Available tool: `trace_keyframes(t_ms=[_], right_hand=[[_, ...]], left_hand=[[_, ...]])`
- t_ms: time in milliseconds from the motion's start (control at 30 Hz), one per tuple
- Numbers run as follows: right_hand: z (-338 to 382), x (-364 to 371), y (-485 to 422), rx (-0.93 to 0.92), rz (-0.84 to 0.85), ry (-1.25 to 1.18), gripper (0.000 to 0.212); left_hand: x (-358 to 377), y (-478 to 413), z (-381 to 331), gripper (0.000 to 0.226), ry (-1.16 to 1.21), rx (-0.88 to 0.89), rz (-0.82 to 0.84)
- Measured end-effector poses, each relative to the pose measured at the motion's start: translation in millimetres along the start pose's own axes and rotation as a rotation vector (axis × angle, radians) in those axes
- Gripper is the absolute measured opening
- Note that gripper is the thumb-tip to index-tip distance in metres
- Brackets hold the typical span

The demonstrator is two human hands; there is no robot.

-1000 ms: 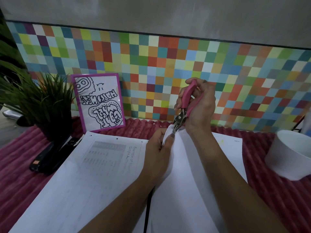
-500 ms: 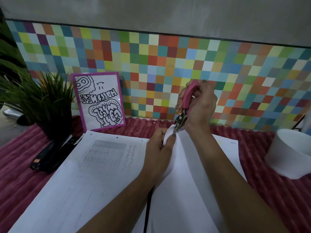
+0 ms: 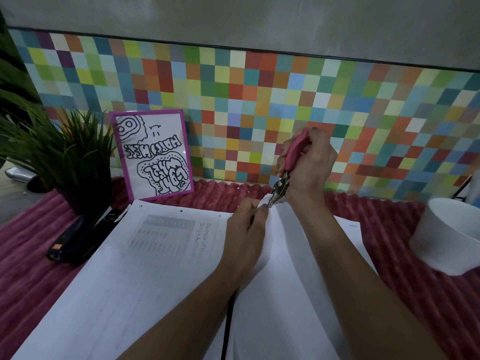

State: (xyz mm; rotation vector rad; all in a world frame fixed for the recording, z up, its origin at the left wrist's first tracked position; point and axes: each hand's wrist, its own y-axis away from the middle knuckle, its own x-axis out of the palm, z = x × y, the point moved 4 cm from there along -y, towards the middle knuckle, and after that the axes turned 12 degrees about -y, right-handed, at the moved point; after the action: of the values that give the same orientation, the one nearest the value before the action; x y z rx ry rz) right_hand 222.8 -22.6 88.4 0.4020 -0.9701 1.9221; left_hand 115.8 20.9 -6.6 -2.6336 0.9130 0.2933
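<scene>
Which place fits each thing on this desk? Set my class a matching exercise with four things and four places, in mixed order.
Things:
1 hole punch
2 white cup
3 black stapler
4 framed drawing

Places:
A leaning on the tiled wall
B gripped in the right hand
C far right on the pink mat
D beside the potted plant

Pairs: 1-B, 2-C, 3-D, 4-A.
</scene>
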Motion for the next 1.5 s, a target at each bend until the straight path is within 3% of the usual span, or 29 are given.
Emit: trace_keyframes(t_ms=[333, 533, 633, 967, 1500], right_hand=[[-0.6, 10.3, -4.3, 0.278, 0.059, 0.125, 0.034], [-0.9, 8.9, -6.6, 0.261, 0.065, 0.270, 0.044], [4.3, 1.8, -10.6, 0.274, 0.019, 0.255, 0.035], [35.4, -29.1, -32.0, 0.268, -0.127, 0.183, 0.039], [33.3, -29.0, -34.0, 0.212, -0.091, 0.293, 0.038]], left_hand=[[-1.5, 2.0, -4.5, 0.034, -0.114, 0.135, -0.058], [-5.6, -0.7, -0.2, 0.038, -0.146, 0.115, -0.140], [-6.2, -2.0, 0.0, 0.037, -0.135, 0.120, -0.134], [-4.6, -2.9, 5.6, 0.035, -0.120, 0.097, -0.154], [-5.3, -1.9, 6.4, 0.037, -0.128, 0.123, -0.213]])
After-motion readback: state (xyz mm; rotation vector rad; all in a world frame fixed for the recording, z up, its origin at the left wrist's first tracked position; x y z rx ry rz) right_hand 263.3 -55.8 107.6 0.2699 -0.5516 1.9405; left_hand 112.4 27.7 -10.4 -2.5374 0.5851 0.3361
